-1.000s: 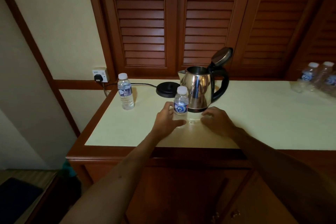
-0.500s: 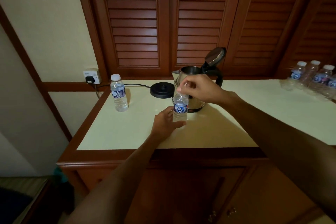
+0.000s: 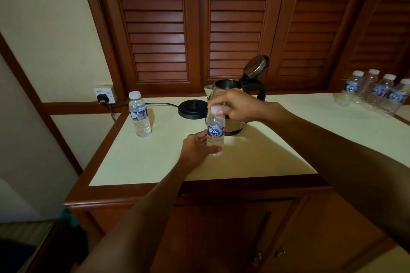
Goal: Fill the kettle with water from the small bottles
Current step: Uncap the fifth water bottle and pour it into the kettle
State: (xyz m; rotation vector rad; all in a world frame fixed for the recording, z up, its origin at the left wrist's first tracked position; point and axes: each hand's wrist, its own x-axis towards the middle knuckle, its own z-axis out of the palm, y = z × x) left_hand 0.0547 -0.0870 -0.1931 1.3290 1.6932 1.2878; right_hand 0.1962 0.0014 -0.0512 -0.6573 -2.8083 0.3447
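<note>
A hotel room was suggested by the fittings. Behind the fingers (image 3: 218, 110), a kettle (image 3: 224, 104) off its base (image 3: 192, 109) was set on a cream-topped wooden counter (image 3: 142, 162) before louvred doors (image 3: 235, 24); complimentary-style small bottles (image 3: 375, 93) were grouped far to their right.

The right hand (image 3: 238, 105) covers the front of the kettle (image 3: 235, 125), hiding most of its body and spout; its fingertips (image 3: 219, 112) cover part of the cap (image 3: 215, 109) of the small bottle (image 3: 215, 132). The left hand (image 3: 196, 148) hides the bottle's lower left side, so the grip there cannot be judged fully. Four bottles (image 3: 375, 93) at the far right are blurred, the last cut off by the frame edge. The desk (image 3: 277, 153) runs out of frame at right. The label text of the left bottle (image 3: 138, 114) is too small to read.
</note>
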